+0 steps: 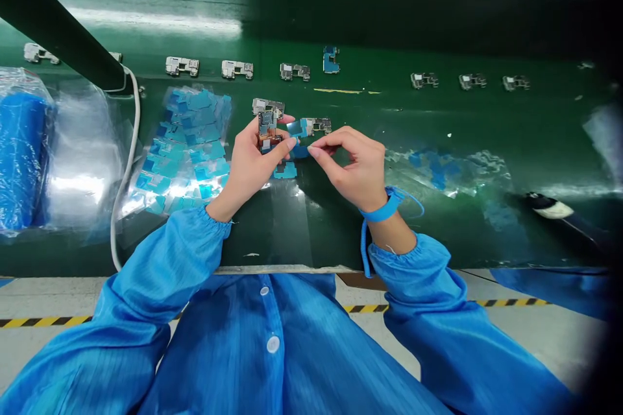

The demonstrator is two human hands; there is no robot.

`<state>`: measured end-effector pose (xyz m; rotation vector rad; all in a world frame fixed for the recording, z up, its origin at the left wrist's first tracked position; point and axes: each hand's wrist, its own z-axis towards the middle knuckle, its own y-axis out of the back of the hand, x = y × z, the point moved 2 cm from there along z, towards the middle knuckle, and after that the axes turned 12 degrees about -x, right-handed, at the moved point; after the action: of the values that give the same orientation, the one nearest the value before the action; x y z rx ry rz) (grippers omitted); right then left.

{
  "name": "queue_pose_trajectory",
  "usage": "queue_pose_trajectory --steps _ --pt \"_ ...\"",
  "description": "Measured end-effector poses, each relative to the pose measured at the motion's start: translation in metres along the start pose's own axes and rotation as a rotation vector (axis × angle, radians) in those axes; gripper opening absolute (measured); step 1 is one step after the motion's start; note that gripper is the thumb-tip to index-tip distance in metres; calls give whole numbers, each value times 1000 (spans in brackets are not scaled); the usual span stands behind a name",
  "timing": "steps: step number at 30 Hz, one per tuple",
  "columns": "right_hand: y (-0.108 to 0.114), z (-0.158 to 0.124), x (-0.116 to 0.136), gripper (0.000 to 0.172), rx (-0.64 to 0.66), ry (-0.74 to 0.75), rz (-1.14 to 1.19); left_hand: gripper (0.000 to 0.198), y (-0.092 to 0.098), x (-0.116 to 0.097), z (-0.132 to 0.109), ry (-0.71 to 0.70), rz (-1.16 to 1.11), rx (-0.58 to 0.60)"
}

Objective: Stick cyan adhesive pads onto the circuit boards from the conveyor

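My left hand [250,159] is closed around a small circuit board [267,122], tilted up between thumb and fingers. A piece of blue film [300,152] shows beside its thumb. My right hand [355,155], with a blue wrist strap [384,206], pinches thumb and forefinger together at that film's right edge. Just beyond the fingers, a second circuit board [320,126] lies on the green bench, a blue sheet [296,128] at its left end. Another board [263,106] lies behind my left hand. Below the hands is a blue cut-out film [285,170].
Several boards, including a grey one [182,66], line the back of the green bench [341,233]. Many blue film pieces [195,142] lie left, near a white cable [132,142] and a dark post [63,19]. A blue wrapped roll [22,159] is far left; a black-and-white tool [549,206] is right.
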<state>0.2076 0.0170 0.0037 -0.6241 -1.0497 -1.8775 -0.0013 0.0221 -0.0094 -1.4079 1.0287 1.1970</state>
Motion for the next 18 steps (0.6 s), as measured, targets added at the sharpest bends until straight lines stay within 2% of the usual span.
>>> queue_pose_trajectory --steps 3,5,7,10,13,18 --pt "2 1 0 16 37 52 -40 38 -1 1 0 3 -2 8" --pt "3 1 -1 17 44 22 -17 39 -2 2 1 67 -50 13" --pt "4 1 -3 20 32 -85 78 41 -2 3 2 180 -113 22" --pt "4 2 -4 34 18 -294 261 42 -1 5 4 296 -138 32" --pt "4 3 0 45 32 -394 356 43 1 6 5 300 -88 86" --pt "0 1 5 47 92 -431 417 53 -1 7 3 250 -85 186"
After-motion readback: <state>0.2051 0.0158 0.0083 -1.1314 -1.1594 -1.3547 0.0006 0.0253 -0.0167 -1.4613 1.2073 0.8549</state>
